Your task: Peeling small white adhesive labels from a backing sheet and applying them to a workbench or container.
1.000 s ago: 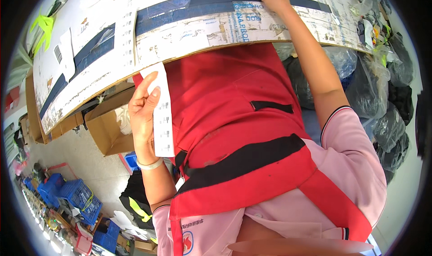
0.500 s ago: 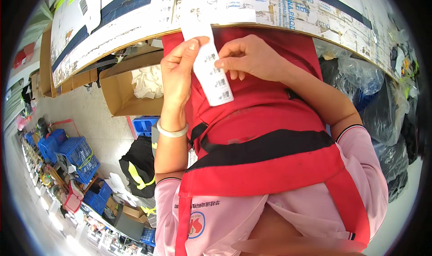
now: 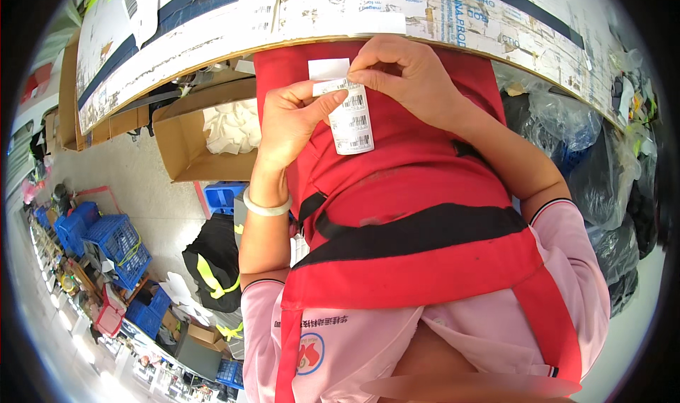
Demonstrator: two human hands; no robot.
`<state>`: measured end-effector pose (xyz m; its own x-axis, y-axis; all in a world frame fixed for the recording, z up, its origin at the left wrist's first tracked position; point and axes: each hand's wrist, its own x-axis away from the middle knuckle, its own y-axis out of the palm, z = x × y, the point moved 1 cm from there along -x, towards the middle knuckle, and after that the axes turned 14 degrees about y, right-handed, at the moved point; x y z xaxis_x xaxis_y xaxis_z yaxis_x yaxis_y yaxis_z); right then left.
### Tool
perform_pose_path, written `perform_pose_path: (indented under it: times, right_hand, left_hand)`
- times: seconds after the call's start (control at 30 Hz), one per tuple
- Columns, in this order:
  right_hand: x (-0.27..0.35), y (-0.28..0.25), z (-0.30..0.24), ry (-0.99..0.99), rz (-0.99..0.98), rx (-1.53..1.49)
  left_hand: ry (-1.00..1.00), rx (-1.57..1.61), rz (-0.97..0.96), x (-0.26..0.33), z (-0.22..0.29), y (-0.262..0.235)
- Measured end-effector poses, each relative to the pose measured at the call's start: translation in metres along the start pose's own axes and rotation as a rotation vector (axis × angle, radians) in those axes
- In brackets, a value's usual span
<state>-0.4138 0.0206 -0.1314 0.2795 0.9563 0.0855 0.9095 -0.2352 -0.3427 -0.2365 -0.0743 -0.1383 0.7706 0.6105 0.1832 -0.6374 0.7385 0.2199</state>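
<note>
My left hand [image 3: 296, 120] pinches a white strip of printed labels [image 3: 350, 120] in front of my red apron [image 3: 397, 190]. My right hand [image 3: 407, 74] grips the strip's top edge, fingers curled on a label there. Both hands sit just below the edge of a worn, taped cardboard-covered table [image 3: 319, 13]. A pale bangle [image 3: 265, 206] circles my left wrist.
An open cardboard box [image 3: 205, 137] with white material stands on the floor to the left. Blue plastic crates [image 3: 113, 243] and a black bag with yellow straps [image 3: 212, 261] lie lower left. Dark plastic bags [image 3: 602, 169] pile up at the right.
My right hand came down from the table top to the label strip and now grips its top. My left hand raised the strip toward the table edge.
</note>
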Motion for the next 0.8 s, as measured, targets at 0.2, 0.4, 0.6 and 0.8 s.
perform_pose_path:
  times: [0.2,0.4,0.6,0.8]
  right_hand:
    - [-0.003,-0.016,-0.007,0.284,0.024,-0.119]
    - [-0.034,-0.055,0.010,0.485,0.026,-0.019]
    - [-0.045,-0.059,0.009,0.508,-0.030,-0.212]
    - [-0.046,-0.058,0.013,0.512,-0.047,-0.212]
  left_hand:
    - [0.040,0.061,-0.038,-0.006,-0.018,-0.013]
    - [0.023,-0.005,0.127,-0.009,-0.017,-0.014]
    - [0.030,-0.001,0.153,-0.012,-0.019,-0.012]
    - [0.023,-0.008,0.122,-0.012,-0.023,-0.013]
